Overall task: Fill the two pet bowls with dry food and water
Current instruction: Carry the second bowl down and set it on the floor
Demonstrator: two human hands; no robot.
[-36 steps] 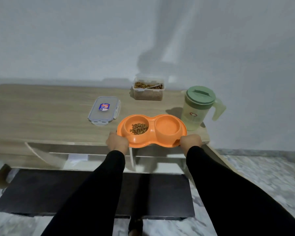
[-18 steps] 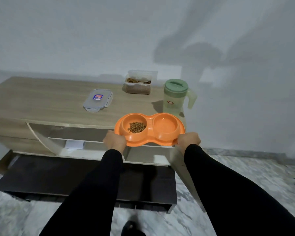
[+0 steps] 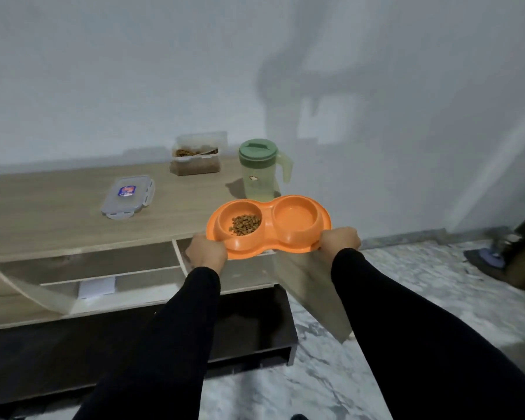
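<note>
An orange double pet bowl (image 3: 269, 237) is held in the air off the right end of the wooden table (image 3: 58, 219). My left hand (image 3: 206, 253) grips its left edge and my right hand (image 3: 340, 242) grips its right edge. Brown dry food (image 3: 244, 224) lies in the left bowl. The right bowl (image 3: 296, 218) looks glossy, as if it holds water. On the table behind stand a green-lidded water pitcher (image 3: 259, 172) and a clear tub of dry food (image 3: 197, 159).
The tub's clear lid (image 3: 128, 197) lies flat on the table. Below the tabletop are open shelves and a dark base (image 3: 249, 328). The floor is grey marble (image 3: 422, 286). A dark object and a slipper (image 3: 494, 256) sit at the far right.
The double bowl has been lifted off the table and carried back and to the right, both hands keeping their grip. The view has turned right, so the table has slid left.
</note>
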